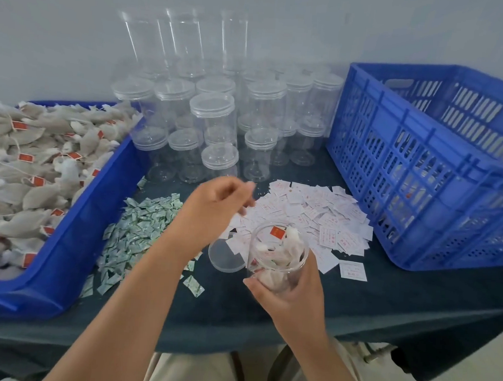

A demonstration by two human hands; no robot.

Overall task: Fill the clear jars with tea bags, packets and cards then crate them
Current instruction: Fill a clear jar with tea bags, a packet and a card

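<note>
Seen from the head camera, the right hand (294,293) is wrapped round the lower part of an open jar (279,251) at the near side of the table (399,302). Tea bags are already inside, and a red tag shows near the mouth. Its lid (225,256) lies on the cloth just to the left of the jar. The left hand (217,206) hovers over the near-left edge of the heap of cards (316,212). Its fingers (244,190) are curled and blurred, so I cannot tell whether they pinch a card or hold nothing. The step in hand looks like fetching one card for this jar. The cards lie overlapped and flat, so it should go best to slide a single one off the loose edge with a fingertip and then pinch it, rather than grab into the heap and lift several. The right hand's low hold leaves the mouth free. Bringing the mouth close under the left hand would shorten the drop, and slipping the card between the wall and the bags would keep it from curling on top. Whether a packet is already in the jar I cannot tell. If not, the packets (142,227) lie just left of the lid. The blue crate (422,171) stands to the right, beside the cards.
</note>
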